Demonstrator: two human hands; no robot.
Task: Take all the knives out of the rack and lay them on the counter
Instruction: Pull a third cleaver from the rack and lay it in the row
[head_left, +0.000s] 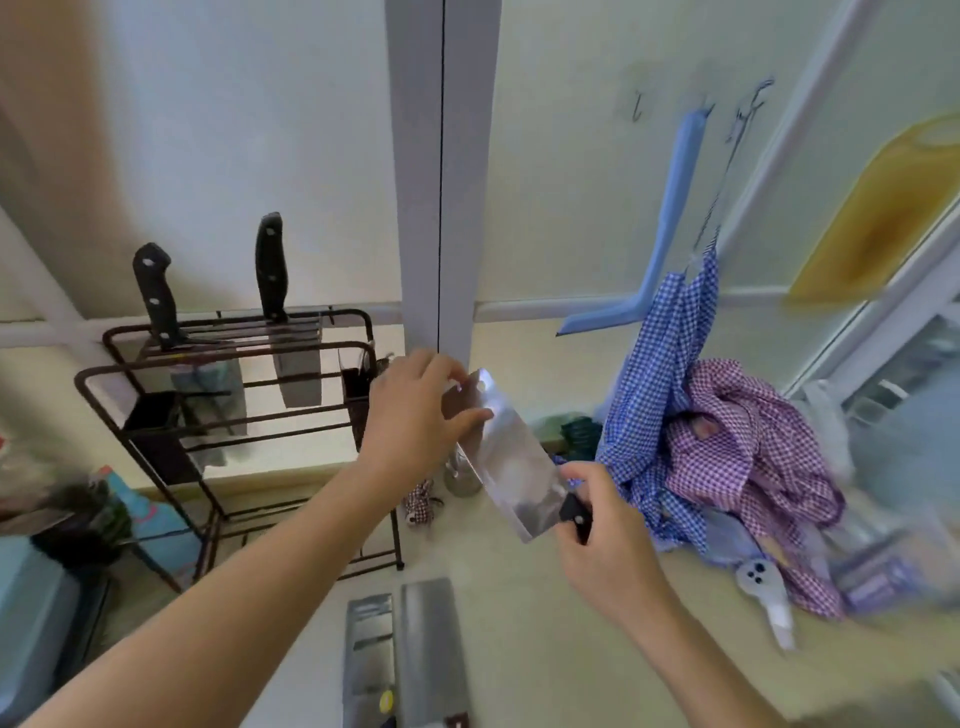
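A dark metal knife rack (234, 364) stands on the counter at the left. Two black-handled knives remain in it, one at the left (153, 293) and one further right (272, 270) with its broad blade hanging below. In the air right of the rack is a steel cleaver (511, 462). My right hand (605, 535) grips its black handle, and my left hand (415, 415) pinches the far end of its blade. Two more cleavers (426, 649) lie flat on the counter at the bottom centre.
Blue and purple checked cloths (727, 457) are heaped on the counter at the right. A small metal cup (460, 480) stands behind the held cleaver. A white peeler-like tool (769, 597) lies at the right. A sink basin (31, 613) is at the left.
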